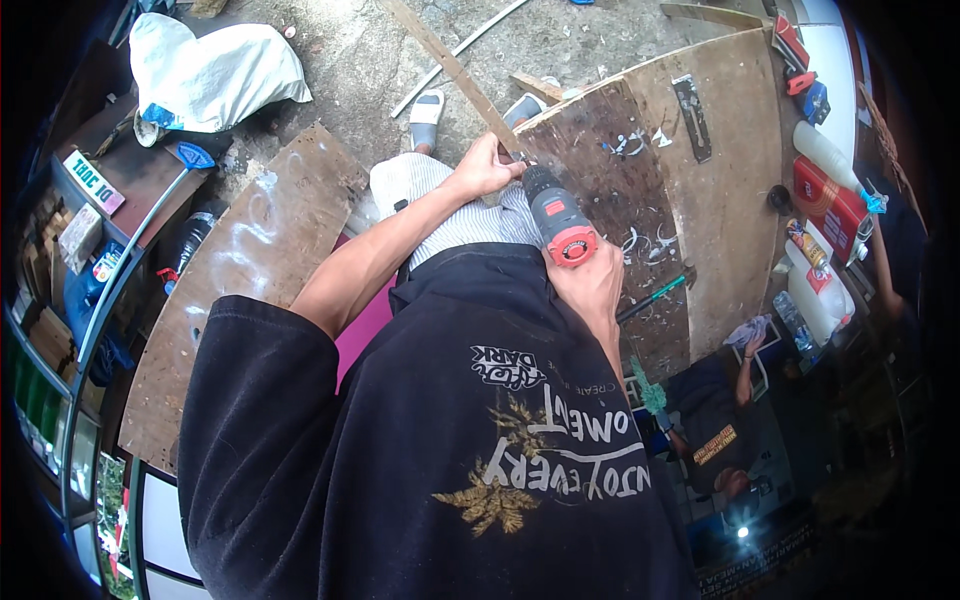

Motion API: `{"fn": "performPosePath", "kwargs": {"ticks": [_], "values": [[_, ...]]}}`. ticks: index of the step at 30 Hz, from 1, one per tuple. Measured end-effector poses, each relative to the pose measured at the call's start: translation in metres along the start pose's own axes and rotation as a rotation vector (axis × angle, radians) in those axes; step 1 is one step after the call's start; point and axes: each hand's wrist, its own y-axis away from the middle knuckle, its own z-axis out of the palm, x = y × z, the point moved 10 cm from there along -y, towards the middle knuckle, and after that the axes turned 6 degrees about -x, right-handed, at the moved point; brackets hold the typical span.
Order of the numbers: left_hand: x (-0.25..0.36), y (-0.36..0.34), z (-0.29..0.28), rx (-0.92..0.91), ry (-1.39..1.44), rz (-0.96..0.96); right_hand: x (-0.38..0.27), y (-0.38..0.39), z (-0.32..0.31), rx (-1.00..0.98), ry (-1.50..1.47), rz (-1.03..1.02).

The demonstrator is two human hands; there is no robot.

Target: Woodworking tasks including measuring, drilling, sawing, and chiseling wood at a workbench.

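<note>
My right hand is wrapped round a grey and red power drill. The drill's chuck points away from me, toward the end of a long narrow wooden strip. That strip slants up and left over the ground. My left hand is closed round its near end, fingers close to the drill's tip. Whether the bit touches the wood is hidden by the fingers and chuck. Both hands are above my lap, at the left edge of a wooden worktop.
On the worktop lie a slotted dark metal piece, pale shavings and a green-handled tool. Bottles and a red container line its right side. Another person is at lower right. A white sack and wooden board are left.
</note>
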Motion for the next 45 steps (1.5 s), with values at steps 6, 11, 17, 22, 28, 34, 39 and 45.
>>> {"fn": "performPosePath", "kwargs": {"ticks": [6,11,17,22,28,34,39,45], "values": [[0.014,0.005,0.0,0.02,0.063,0.031,0.001,-0.001,0.0,0.008,0.014,-0.008],[0.005,0.003,0.0,-0.012,0.042,0.003,-0.002,-0.001,-0.002,0.0,0.002,-0.007],[0.006,0.001,-0.005,0.029,-0.109,0.023,-0.003,-0.002,-0.001,-0.003,0.009,-0.01],[0.026,0.01,-0.003,0.029,-0.033,-0.043,-0.008,-0.005,-0.001,0.002,0.042,0.047],[0.009,0.002,-0.005,0.033,0.142,0.003,-0.003,-0.011,0.005,-0.095,0.126,0.161],[0.004,-0.002,-0.004,0.064,0.222,0.068,-0.002,-0.015,0.001,-0.101,0.147,0.178],[0.0,-0.002,-0.005,0.065,0.141,-0.008,-0.005,-0.019,0.004,-0.143,0.158,0.177],[-0.015,-0.005,-0.007,0.05,0.108,-0.003,-0.007,-0.022,0.007,-0.169,0.194,0.173]]}}
